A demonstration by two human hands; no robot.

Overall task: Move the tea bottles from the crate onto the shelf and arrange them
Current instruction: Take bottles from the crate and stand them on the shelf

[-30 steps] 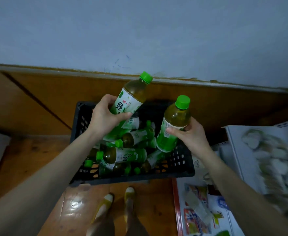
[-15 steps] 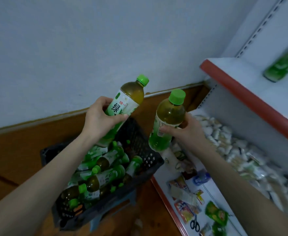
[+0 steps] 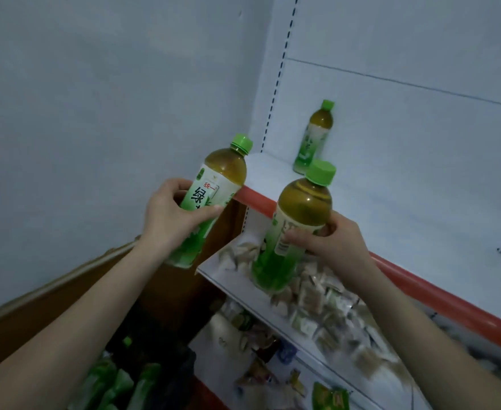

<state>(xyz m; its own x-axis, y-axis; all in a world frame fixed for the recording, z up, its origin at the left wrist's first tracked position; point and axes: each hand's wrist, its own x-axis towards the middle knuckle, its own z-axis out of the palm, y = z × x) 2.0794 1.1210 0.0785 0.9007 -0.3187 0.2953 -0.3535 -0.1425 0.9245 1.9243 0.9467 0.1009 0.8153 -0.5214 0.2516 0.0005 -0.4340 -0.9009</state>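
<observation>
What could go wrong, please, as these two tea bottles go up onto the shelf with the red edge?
The tilted left bottle, gripped by the left hand, overlaps the red front edge of the shelf in view and might knock against it. The right bottle, held by the right hand, could topple the lone standing bottle if set down close. With both hands full, a slip would likely drop a bottle onto the packets below.

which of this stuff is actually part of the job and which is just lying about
Job: left hand gripping one tea bottle; right hand gripping another tea bottle; third tea bottle upright on the red-edged shelf; blurred green bottles bottom left.
Lying about: pale snack packets on the lower shelf; mixed packets beneath.
</observation>
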